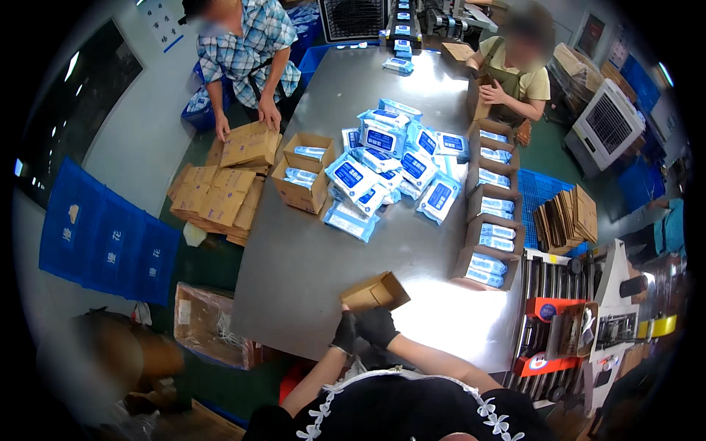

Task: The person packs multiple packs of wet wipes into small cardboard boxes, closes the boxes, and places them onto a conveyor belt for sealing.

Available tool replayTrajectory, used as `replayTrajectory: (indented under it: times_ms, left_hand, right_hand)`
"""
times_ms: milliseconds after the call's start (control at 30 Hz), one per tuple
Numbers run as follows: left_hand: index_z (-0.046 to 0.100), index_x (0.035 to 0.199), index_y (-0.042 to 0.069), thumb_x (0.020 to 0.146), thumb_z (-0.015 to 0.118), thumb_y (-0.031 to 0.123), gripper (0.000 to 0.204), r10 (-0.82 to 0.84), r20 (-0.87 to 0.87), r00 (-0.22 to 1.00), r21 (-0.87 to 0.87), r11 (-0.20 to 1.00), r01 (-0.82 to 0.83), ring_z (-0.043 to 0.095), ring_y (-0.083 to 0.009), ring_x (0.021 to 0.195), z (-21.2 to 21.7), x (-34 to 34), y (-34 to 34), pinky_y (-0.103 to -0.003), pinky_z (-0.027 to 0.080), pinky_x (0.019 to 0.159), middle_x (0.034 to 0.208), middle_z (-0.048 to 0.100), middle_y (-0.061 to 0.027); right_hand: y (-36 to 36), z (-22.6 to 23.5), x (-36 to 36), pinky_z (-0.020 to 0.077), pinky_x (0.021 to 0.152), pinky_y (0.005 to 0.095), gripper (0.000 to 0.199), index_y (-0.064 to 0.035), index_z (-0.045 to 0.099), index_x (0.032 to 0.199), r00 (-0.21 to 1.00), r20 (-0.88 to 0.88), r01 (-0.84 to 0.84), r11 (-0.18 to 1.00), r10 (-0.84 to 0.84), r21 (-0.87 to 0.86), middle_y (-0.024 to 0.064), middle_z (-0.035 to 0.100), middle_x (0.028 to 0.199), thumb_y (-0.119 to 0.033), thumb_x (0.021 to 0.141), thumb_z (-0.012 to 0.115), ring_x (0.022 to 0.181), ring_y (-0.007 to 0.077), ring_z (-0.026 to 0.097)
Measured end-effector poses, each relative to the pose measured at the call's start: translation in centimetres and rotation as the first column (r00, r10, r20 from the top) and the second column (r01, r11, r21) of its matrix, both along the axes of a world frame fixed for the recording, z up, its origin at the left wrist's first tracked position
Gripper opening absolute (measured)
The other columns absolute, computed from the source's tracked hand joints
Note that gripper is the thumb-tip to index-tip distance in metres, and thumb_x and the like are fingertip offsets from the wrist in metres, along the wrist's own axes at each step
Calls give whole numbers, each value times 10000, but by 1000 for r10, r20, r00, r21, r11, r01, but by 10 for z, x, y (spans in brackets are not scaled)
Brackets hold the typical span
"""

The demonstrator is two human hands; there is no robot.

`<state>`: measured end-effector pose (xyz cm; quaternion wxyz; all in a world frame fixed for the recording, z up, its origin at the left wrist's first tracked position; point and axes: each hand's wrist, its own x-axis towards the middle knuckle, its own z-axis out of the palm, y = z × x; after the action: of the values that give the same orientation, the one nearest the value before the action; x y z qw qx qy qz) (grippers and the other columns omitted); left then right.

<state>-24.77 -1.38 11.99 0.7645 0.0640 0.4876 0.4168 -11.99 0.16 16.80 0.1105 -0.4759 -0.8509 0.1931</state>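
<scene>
A small brown cardboard box (373,293) is at the near side of the metal table, tilted, its inside showing. My left hand (344,331), in a black glove with bare fingertips, grips its near left corner. Against its near side, my right hand (378,328) is closed on the box too, in a black glove; its fingers are partly hidden. Beyond the box lies a heap of blue and white wet-wipe packs (401,165). To the left of the heap stands a carton (303,192) with a few packs inside.
Open cartons holding packs line the table's (294,294) right edge, such as the nearest carton (471,279). Flattened cartons (224,195) are stacked at the left, beside a co-worker's hands. Another co-worker handles a carton at the far right. A conveyor (403,22) brings packs from the back.
</scene>
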Motion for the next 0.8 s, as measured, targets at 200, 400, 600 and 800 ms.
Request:
replayTrajectory:
  times_ms: [200,400,600,800]
  left_hand:
    - [524,1149,24,842,639,246,396,-16,-892,452,113,960,256,610,-260,1015,9,-2,7,-356,489,868,1094,620,-177]
    - [442,1217,5,807,584,100,444,-124,-930,345,-72,985,160,599,-372,1023,3,14,9,-426,491,857,1130,591,-232]
    - [390,1328,2,817,477,31,519,-103,-990,99,-51,904,424,557,-400,1089,-6,18,2,-452,458,922,1185,558,-263]
    - [395,1304,-37,823,488,86,504,-111,-982,154,-11,842,540,494,-401,1165,-20,14,-2,-439,405,995,1222,521,-273]
  right_hand:
    - [9,-21,3,500,753,425,404,1,593,1132,930,-303,-169,974,209,152,174,658,934,-305,870,563,865,296,645]
    - [233,-19,140,470,801,338,224,-16,617,961,461,-695,247,832,-552,-497,100,647,905,-163,963,447,830,199,601]
    - [348,-113,239,494,870,389,862,-52,408,1355,-71,-492,781,259,-867,-568,117,598,1160,-158,627,857,986,262,604]
    - [334,-96,218,551,805,529,393,-37,560,1132,-355,-394,-180,475,-848,-861,166,650,1059,-172,798,718,916,351,651]
